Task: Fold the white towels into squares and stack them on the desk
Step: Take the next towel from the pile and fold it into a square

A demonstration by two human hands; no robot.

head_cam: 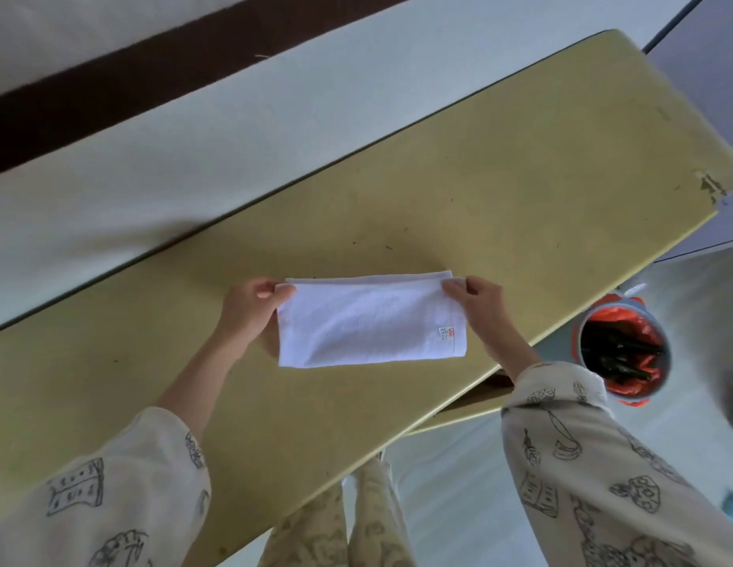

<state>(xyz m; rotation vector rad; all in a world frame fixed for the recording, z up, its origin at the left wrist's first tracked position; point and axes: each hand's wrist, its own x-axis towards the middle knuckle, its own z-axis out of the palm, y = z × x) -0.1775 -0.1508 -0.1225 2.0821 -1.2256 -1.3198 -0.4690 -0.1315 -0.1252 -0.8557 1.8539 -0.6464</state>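
Left hand (256, 298) is pinching the far left corner of the towel (368, 323) between thumb and fingers. Right hand (477, 298) is pinching the far right corner the same way. Both forearms are reaching in from 6 o'clock, with printed cream sleeves (594, 464) pushed up toward the elbows.

The towel is white, folded into a long rectangle, and lying flat on the worktop (499, 178), near its middle. A second folded edge is showing along the far side at 12 o'clock. A small label (447, 332) is sitting near the towel's 4 o'clock corner.

The worktop is yellowish, with a chipped spot (710, 188) on its edge at 2 o'clock. Off the worktop at 4 o'clock of the towel, a round bin (620, 354) with an orange-red liner is standing on the floor. Beyond the worktop at 11 o'clock, a white surface with a dark brown band (172, 63) is running across.
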